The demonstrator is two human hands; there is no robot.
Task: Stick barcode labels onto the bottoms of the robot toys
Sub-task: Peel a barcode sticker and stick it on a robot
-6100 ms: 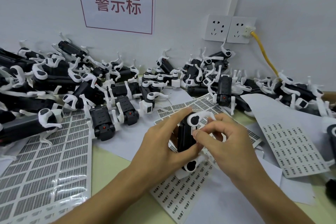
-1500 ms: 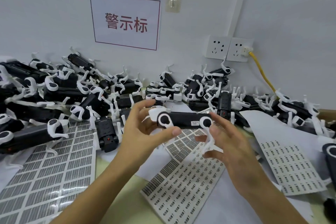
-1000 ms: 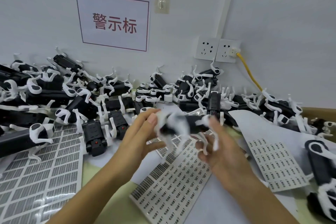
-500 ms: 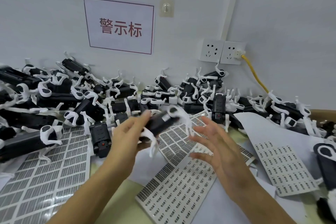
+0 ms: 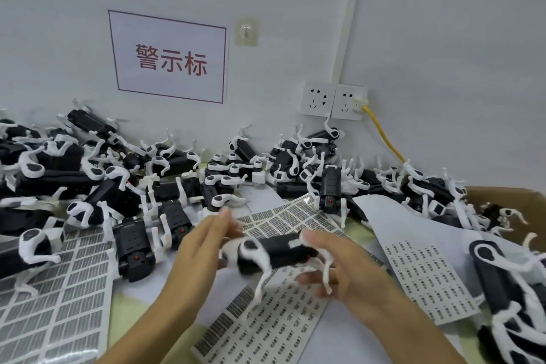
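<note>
A robot toy point(image 5: 274, 253) with a black body and white legs lies level in the air between my hands, blurred by motion. My right hand point(image 5: 345, 270) grips its right end, thumb on top and fingers beneath among the white legs. My left hand point(image 5: 201, 248) has straight fingers and touches the toy's left end. Under the hands lies a barcode label sheet point(image 5: 266, 331). A second label sheet point(image 5: 431, 275) lies to the right and a third label sheet point(image 5: 289, 216) just behind the hands.
A pile of robot toys point(image 5: 133, 174) runs along the wall from left to right. Another toy point(image 5: 502, 284) lies at the right edge. A large label sheet point(image 5: 59, 292) covers the left. Wall sockets point(image 5: 334, 100) carry a yellow cable point(image 5: 384, 139). A cardboard box point(image 5: 508, 195) stands at right.
The toy has passed from my left hand's grip toward the right and turned level; my right hand, open half a second ago, has closed on its right end. My left fingers have straightened.
</note>
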